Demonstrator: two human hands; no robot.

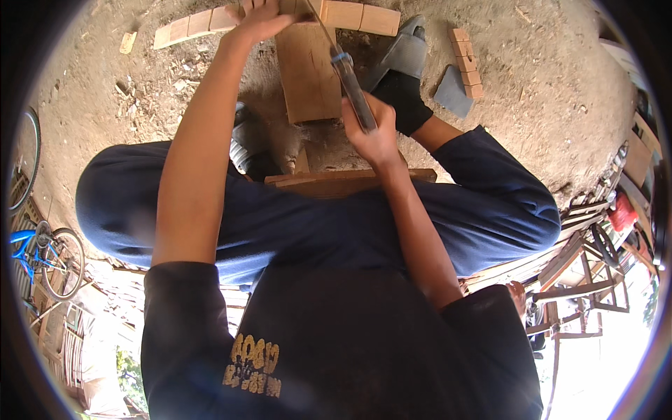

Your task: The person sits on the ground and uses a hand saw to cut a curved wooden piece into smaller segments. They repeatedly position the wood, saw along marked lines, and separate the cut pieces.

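Wooden board [308, 70] lies on the dirt. Left hand [260, 19] presses flat, fingers spread, on it. Right hand [374, 133] grips a saw handle [355, 91].

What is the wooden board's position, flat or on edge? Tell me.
Flat: the wooden board shows its broad face upward, lying on the dirt ground, left hand pressing its far end.

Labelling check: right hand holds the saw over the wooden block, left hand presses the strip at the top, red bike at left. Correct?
One error: the bike at left is blue, not red. The head view shows it. The rest stands: the right hand holds the saw over the wooden block, and the left hand presses the strip at the top.
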